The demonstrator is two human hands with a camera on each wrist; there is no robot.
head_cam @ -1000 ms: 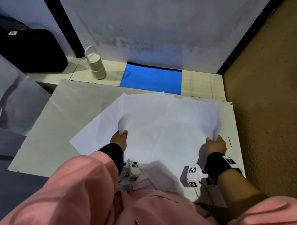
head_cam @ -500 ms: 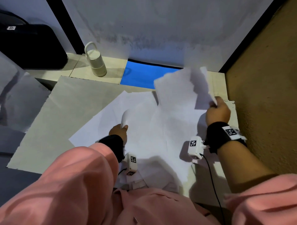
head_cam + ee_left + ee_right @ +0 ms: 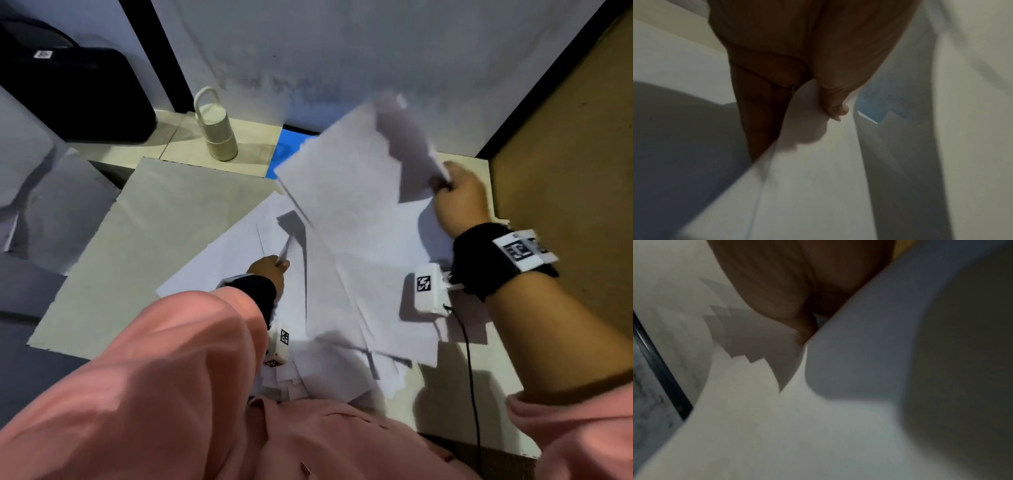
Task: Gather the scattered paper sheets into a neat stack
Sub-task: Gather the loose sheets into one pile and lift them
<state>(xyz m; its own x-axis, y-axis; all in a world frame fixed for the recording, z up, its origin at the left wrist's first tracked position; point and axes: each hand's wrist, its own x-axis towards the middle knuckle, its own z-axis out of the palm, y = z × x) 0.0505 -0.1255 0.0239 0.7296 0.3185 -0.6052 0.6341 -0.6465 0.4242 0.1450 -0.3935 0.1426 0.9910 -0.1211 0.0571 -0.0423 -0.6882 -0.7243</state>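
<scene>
Two hands worked among loose white paper sheets (image 3: pixel 359 274), spread overlapping across a pale board (image 3: pixel 154 240) on the floor.

At left, left hand (image 3: pixel 270 274) held low on the pile, fingers and thumb pinched on one sheet's raised edge. At right, right hand (image 3: pixel 459 198) raised, gripped on the corner of a lifted bundle (image 3: pixel 349 171), fanned, uneven and tilted over the pile.

Judged best done by bringing the bundle across onto the left hand's sheet, then squaring the edges against the board with both hands. With a loose grip, sheets likely to slide out.

Shown only from the head camera: the whole spread, plus a cream bottle (image 3: pixel 217 133) and a blue mat (image 3: pixel 284 147) beyond it. Shown only from the left wrist: thumb (image 3: pixel 836 110) pressed on a curled paper edge. Shown only from the right wrist: stepped sheet edges (image 3: pixel 748 356) in the bundle, clearly out of line.
</scene>
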